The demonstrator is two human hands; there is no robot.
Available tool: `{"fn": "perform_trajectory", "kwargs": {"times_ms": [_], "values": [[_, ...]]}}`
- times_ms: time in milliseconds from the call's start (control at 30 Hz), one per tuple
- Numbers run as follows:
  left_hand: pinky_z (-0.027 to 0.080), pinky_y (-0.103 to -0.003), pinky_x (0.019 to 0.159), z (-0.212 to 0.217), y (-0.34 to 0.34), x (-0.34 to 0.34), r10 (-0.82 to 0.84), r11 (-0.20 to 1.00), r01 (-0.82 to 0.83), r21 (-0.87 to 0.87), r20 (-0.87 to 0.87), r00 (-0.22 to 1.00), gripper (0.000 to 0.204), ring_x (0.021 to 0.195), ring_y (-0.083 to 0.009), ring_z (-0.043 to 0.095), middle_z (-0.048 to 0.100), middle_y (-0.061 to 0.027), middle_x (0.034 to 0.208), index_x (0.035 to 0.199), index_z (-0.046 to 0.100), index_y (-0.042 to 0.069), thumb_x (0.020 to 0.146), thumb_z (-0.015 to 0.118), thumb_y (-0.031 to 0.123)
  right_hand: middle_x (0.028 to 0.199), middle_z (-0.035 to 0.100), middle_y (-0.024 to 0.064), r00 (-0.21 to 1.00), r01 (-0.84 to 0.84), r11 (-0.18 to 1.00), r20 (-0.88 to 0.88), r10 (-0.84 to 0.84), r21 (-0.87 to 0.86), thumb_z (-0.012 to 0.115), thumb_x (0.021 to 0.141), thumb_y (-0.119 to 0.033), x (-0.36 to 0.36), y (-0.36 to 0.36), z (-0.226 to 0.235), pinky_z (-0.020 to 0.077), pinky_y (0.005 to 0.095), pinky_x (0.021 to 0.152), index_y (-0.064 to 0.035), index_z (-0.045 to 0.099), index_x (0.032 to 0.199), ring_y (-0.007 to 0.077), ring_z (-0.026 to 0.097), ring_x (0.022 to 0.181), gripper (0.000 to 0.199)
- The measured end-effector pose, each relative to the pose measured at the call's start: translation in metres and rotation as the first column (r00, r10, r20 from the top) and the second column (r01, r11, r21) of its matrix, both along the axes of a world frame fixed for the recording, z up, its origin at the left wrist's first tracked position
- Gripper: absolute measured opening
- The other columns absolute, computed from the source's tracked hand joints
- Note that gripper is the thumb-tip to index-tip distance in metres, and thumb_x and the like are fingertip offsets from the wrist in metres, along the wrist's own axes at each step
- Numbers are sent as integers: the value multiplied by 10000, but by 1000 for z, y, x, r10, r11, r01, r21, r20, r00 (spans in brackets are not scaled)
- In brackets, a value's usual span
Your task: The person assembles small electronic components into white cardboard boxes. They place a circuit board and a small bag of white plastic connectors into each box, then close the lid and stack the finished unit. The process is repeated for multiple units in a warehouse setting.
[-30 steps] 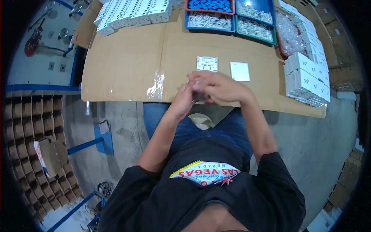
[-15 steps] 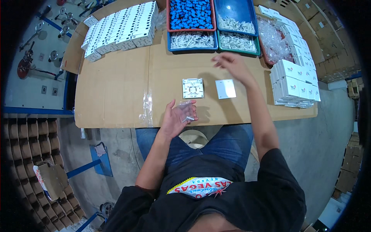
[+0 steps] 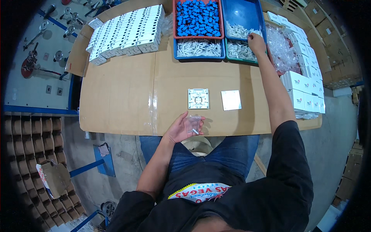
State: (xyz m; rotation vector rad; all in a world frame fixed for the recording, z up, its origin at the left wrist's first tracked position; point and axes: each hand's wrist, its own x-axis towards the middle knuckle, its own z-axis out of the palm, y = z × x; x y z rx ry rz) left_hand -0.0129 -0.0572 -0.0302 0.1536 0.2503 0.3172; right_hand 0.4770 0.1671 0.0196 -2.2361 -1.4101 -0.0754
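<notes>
Two hands work well apart. Nearest, at the table's near edge, the left hand (image 3: 181, 128) lies palm up, fingers curled loosely around a small clear bag (image 3: 193, 123) with a little white part in it; held open like that, the bag seems ready to take more pieces. Just beyond it on the cardboard-covered table (image 3: 119, 96) lie a square white plate with moulded detail (image 3: 198, 98) and, to its right, a plain white cover (image 3: 231, 100), both flat and untouched, within easy reach.

Farther off, the right arm stretches across the table, and the right hand (image 3: 256, 40) dips into the green tray (image 3: 241, 49) of small white parts at the far right; its fingertips press down among the pieces, but whether they have pinched one I cannot tell. Left of it sit a blue tray of white parts (image 3: 199, 48) and a red tray of blue parts (image 3: 198, 18). White boxes (image 3: 127, 31) are stacked far left, more boxes (image 3: 303, 92) crowd the right edge, and loose clear bags (image 3: 284, 46) lie beside the trays. Nothing blocks the reach.
</notes>
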Motion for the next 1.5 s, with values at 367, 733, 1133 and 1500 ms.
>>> {"fn": "perform_trajectory", "kwargs": {"times_ms": [367,733,1133,1500], "values": [[463,-497,1049,-14,3,1,-22,1000,22,-18,24,999,747,1019,-279,633,615,-149,1189,1444,427,-57,1054,356,576,1041,746,157,996,-26,997,-87,20,-69,658,866,-322,19,15,-10,553,445,876,-134,774,1028,348,707,1001,274],[466,-484,1060,-16,5,0,-38,998,39,-43,26,999,699,1035,-277,630,619,-147,1224,1436,450,-29,1057,375,554,963,749,214,971,-34,995,-239,10,-97,713,801,-441,35,29,-4,548,422,870,-36,783,961,364,722,954,441],[493,-474,1034,-21,5,4,19,1000,-19,1,45,999,765,1005,-263,639,639,-126,1185,1422,474,-21,1017,390,623,884,701,25,801,-153,982,-569,188,109,681,879,-299,-31,-104,30,459,271,749,-16,765,955,111,576,823,305],[492,-482,1061,-7,0,3,60,990,-51,135,-60,996,756,1119,-268,635,618,-148,1291,1465,439,-4,1023,396,607,942,699,0,393,-719,695,-833,389,-14,693,894,-93,-232,-230,32,481,267,766,-48,715,959,83,598,855,82]]}}
